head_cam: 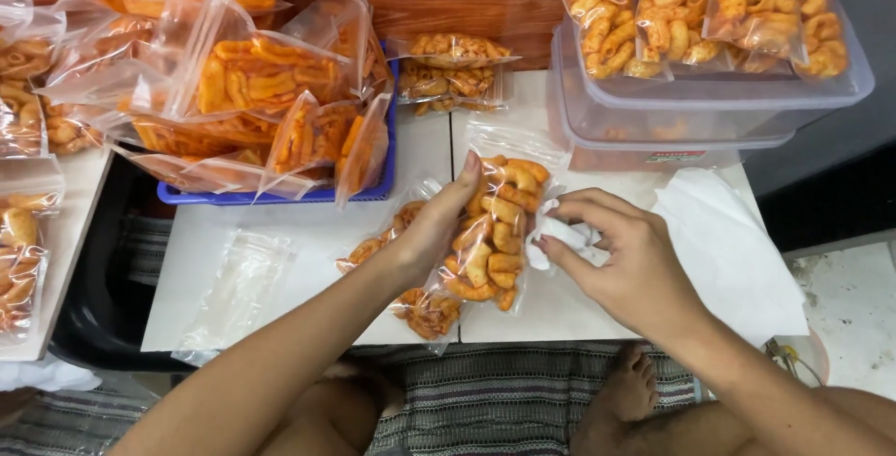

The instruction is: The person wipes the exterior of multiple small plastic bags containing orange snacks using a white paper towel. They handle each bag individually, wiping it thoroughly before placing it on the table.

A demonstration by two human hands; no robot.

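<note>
White low table [308, 260], blue tray [280, 196] of packed snacks at rear left, clear tub [709, 106] at rear right. Left hand [434, 227] clamped on snack bag [495, 241], held at table centre, long axis running away from body. Right hand [625, 260] just beside bag on its right, pinching white tissue [560, 237] against it; both hands about equally near.

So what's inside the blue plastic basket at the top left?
The blue plastic basket holds clear plastic bags of orange stick-shaped snacks, piled and leaning above its rim. The bags cover its floor and most of its walls, so anything beneath them cannot be seen.
</note>
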